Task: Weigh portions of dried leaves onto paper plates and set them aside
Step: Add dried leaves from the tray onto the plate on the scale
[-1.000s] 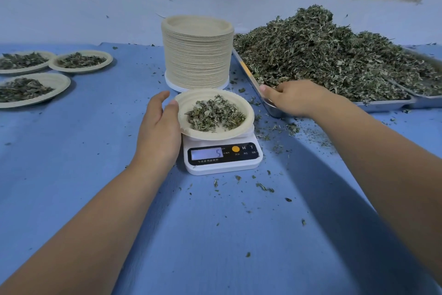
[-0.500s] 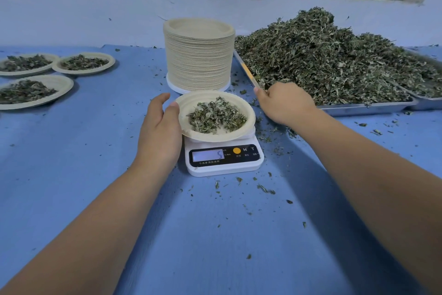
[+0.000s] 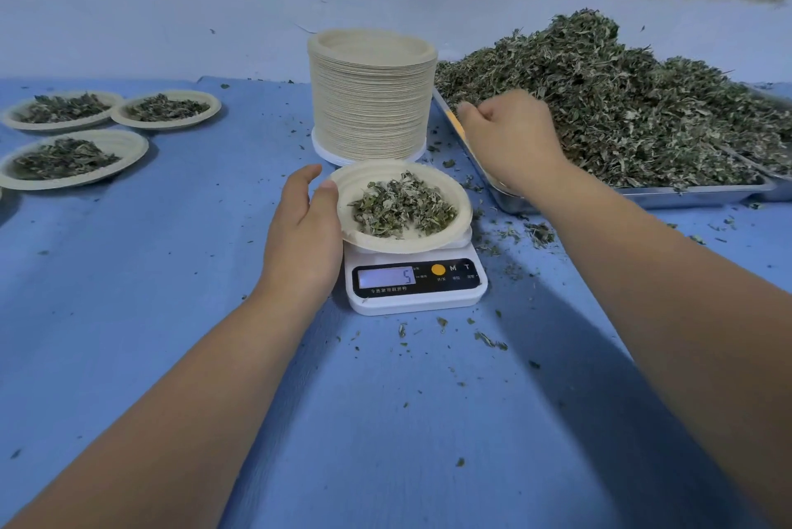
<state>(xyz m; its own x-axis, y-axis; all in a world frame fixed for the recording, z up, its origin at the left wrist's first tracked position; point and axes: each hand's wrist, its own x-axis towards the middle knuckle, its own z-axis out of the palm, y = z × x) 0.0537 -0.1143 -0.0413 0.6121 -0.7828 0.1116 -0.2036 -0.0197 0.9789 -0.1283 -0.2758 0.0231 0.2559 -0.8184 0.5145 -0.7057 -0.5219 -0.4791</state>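
1. The paper plate [image 3: 428,246] with its portion of dried leaves [image 3: 403,209] sits on the scale [image 3: 415,299]
2. My left hand [image 3: 302,237] grips its left rim, thumb on top
3. My right hand [image 3: 510,138], fingers curled, is at the leaf heap [image 3: 621,108]; whether it holds leaves I cannot tell
4. A plate stack [image 3: 370,99] stands just behind the scale

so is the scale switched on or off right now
On: the scale has its display lit and showing a 5, with the paper plate of leaves sitting on it.
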